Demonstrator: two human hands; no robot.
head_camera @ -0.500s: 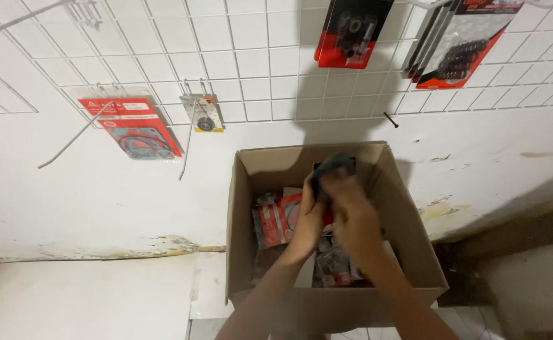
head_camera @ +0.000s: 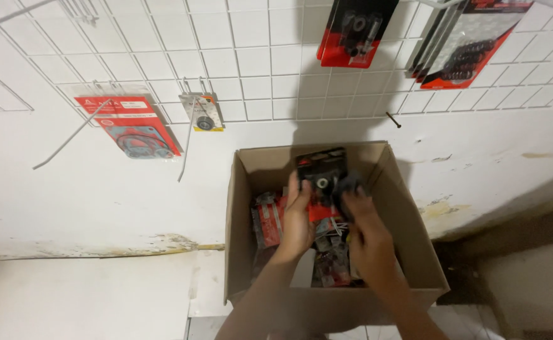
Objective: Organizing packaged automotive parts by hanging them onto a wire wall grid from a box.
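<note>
1. Head view: left hand (head_camera: 298,220) and right hand (head_camera: 368,242) both have their grip closed on 1 black-and-red blister pack (head_camera: 322,176), held above the open cardboard box (head_camera: 408,208).
2. More packs (head_camera: 269,217) lie inside the box; several already hang on the wire grid (head_camera: 251,63).

One open cardboard box (head_camera: 327,296) – a single box. Two hands are in it: one left hand (head_camera: 298,220), one right hand (head_camera: 368,242), sharing one black-and-red packet (head_camera: 322,173). Four spots of hanging packets on one wire grid (head_camera: 257,63) – two upper right, two lower left. Loose packets inside the box are too jumbled to count.
</note>
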